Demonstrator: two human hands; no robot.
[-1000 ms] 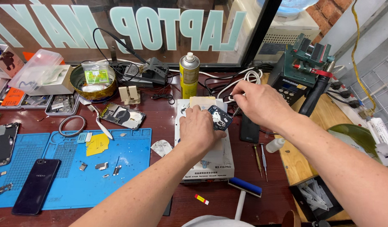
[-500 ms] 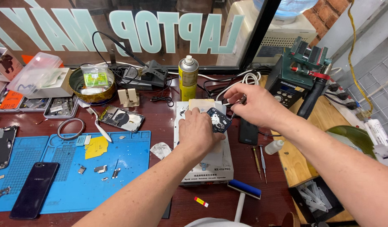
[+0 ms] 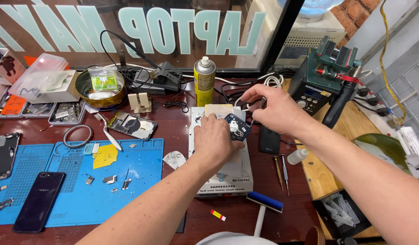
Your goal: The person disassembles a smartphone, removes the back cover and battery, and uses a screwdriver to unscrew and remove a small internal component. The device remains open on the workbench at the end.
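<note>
Centrally, the left hand [image 3: 215, 140] presses flat on a dark phone part [image 3: 237, 127] at its two o'clock, while the right hand [image 3: 268, 105], farther back at one o'clock, pinches something small I cannot make out.

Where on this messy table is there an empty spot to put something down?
Bare wood shows between the blue mat and the white machine, by the yellow spray can's foot. The mat's near right corner is bare too. Crowded: around both hands and the back edge's cables.

Dark wooden workbench [image 3: 173, 113], lettered window [image 3: 82, 27]
</note>
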